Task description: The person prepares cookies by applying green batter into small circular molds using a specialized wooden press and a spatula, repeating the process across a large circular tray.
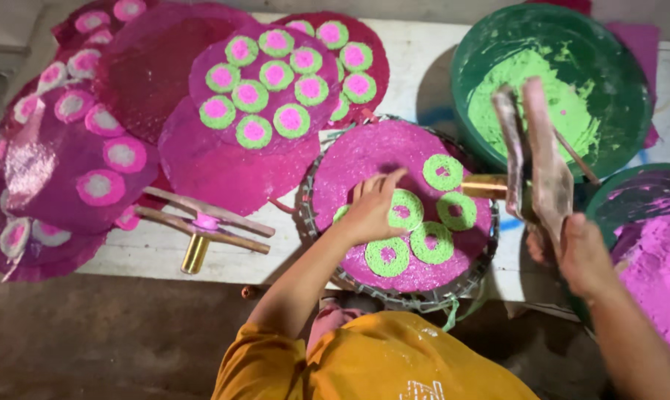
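White bench (438, 67) strewn with pink discs (224, 159)

Grainy, matt pink powder covers the round disc (364, 159) with rough green rings (444, 172), the press tool (535, 163) looks like powder-caked wood with a shiny brass tube, and the green basin (631, 67) looks like smooth plastic.

Tabletop and what lies on it

A white, paint-smeared tabletop (424, 67) is seen, carrying overlapping magenta discs (224, 159) dotted with green-and-pink or white-and-pink rounds; a wooden press tool with a brass tube (201, 230) at the near edge; a round woven tray (394, 292) bearing a pink disc with green rings; and a green basin of green powder (616, 52).
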